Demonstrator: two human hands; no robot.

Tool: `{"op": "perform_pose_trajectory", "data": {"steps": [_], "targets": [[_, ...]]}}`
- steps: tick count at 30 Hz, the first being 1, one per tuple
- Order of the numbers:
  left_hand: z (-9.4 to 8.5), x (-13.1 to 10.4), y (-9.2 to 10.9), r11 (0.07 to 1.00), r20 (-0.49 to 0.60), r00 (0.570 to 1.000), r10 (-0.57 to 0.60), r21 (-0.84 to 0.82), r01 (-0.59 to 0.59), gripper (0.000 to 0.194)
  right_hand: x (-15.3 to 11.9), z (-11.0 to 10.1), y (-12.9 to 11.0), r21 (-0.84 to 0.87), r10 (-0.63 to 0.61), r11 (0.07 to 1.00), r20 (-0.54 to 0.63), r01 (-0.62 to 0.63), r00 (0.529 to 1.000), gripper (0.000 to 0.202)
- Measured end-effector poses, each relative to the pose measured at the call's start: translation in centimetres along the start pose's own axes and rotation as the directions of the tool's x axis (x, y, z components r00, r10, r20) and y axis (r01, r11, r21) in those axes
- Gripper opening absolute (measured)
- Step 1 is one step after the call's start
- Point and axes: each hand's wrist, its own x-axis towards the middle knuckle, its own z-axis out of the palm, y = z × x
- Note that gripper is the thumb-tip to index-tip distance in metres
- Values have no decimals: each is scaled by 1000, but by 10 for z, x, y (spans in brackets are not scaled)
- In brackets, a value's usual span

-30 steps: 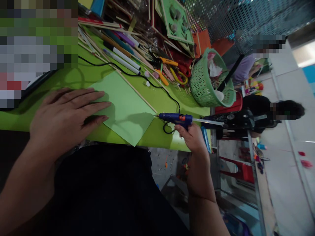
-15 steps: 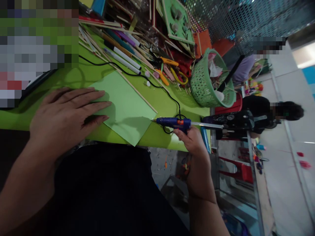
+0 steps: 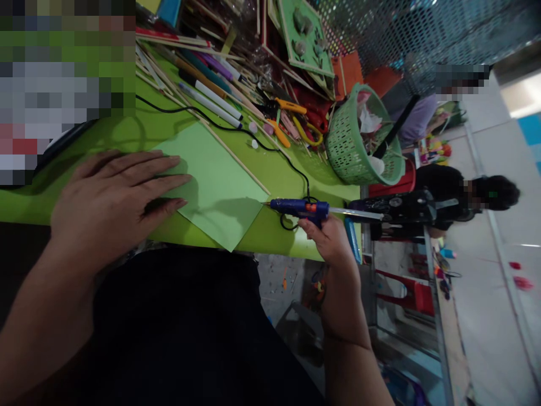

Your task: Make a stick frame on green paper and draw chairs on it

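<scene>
My left hand point(image 3: 122, 192) lies flat with fingers stretched over the left part of a light green sheet of paper point(image 3: 220, 186). A thin wooden stick point(image 3: 236, 158) runs along the sheet's upper right edge. In my right hand point(image 3: 327, 237) is a blue hot glue gun point(image 3: 298, 208), gripped by its handle. Its nozzle points left, close to the sheet's right corner; whether it touches the paper I cannot tell. A clear glue stick point(image 3: 357, 214) juts from its rear, and a black cord point(image 3: 291, 163) trails from it across the table.
Markers point(image 3: 217, 104), wooden sticks and orange-handled pliers point(image 3: 289, 106) crowd the back of the green table point(image 3: 291, 242). A green plastic basket point(image 3: 344, 141) stands at the right. Beyond it a person in black point(image 3: 439, 192) is seen near a red stool point(image 3: 422, 299).
The glue gun's nozzle has shifted very slightly upward near the sheet's right corner. My left hand and the paper stay in place.
</scene>
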Motion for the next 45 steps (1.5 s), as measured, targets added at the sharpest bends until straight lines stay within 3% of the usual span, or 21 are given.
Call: {"op": "perform_pose_trajectory", "data": {"steps": [33, 45], "targets": [[3, -1, -2, 999, -29, 999, 44, 14, -44, 43, -6, 0, -4, 9, 2, 1000, 86, -2, 996, 41], [5, 0, 3, 993, 35, 993, 111, 29, -112, 48, -5, -6, -1, 38, 0, 999, -4, 0, 1000, 41]]}}
